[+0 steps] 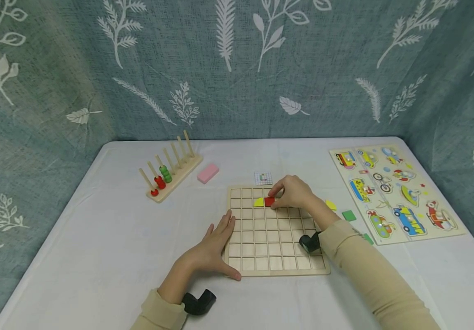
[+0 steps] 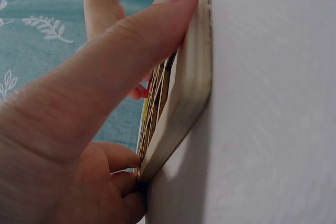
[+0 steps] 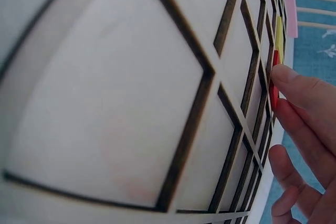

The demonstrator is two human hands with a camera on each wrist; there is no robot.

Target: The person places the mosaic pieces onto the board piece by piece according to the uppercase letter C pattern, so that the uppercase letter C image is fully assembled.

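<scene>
A wooden grid board (image 1: 261,237) lies on the table. In the head view my left hand (image 1: 213,250) rests along its left side, fingers extended, thumb at the front left corner. The left wrist view shows that thumb (image 2: 152,27) against the board's edge (image 2: 189,77). My right hand (image 1: 296,192) pinches a red square tile (image 1: 269,201) between thumb and fingers, at a cell near the board's far edge. Beside it on the left, a yellow tile with a curved side (image 1: 259,202) sits in the grid. The right wrist view shows fingertips on the red tile (image 3: 274,85).
A small pattern card (image 1: 263,178) lies behind the board. To the right are a yellow piece (image 1: 330,205), green tiles (image 1: 349,215) and a picture puzzle board (image 1: 393,192). Back left stand a peg rack (image 1: 183,172) with red and green beads and a pink block (image 1: 208,173).
</scene>
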